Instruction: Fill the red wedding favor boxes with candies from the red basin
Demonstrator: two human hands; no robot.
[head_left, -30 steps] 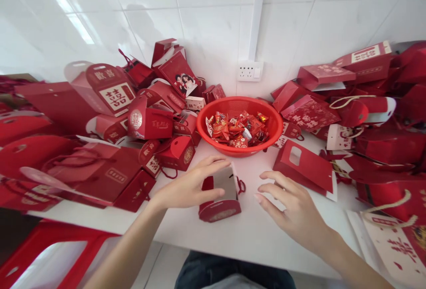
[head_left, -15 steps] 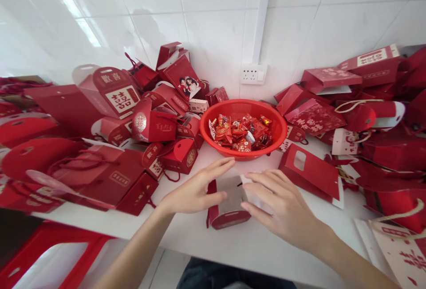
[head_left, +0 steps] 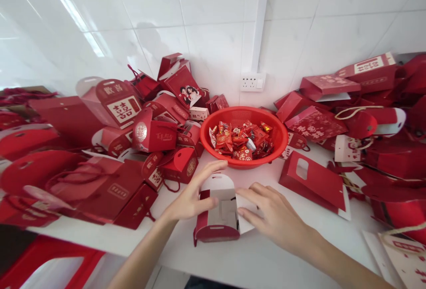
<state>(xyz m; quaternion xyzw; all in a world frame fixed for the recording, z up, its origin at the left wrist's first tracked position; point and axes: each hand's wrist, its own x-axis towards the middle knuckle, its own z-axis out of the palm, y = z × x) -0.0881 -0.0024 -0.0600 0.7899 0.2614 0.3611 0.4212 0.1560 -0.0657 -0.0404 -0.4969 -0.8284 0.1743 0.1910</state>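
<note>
A small red gift box [head_left: 218, 233] stands on the white table in front of me, its top unfolded and its pale inside showing. Rounded end flaps with slots rise at its near and far ends. My left hand [head_left: 195, 193] is at the box's left side, thumb stretched over the opening and fingers apart toward the far flap. On the right, the fingers of my right hand [head_left: 269, 209] lie apart over the white side flap [head_left: 245, 222], touching it near the opening. Beyond the box stands a red plastic basket [head_left: 244, 163] with wrapped candies [head_left: 233, 140] inside.
Red gift boxes [head_left: 100, 178] are piled on the left of the table. More boxes and bags [head_left: 319, 125] crowd the right, with a red box [head_left: 313, 182] lying nearest my right hand. A socket [head_left: 253, 82] is on the tiled wall behind. A red stool [head_left: 53, 258] stands below the left edge.
The gift box has shifted a little left and turned. Its right flap now leans outward under my right hand, and more of the inside shows. My left hand has moved slightly left.
</note>
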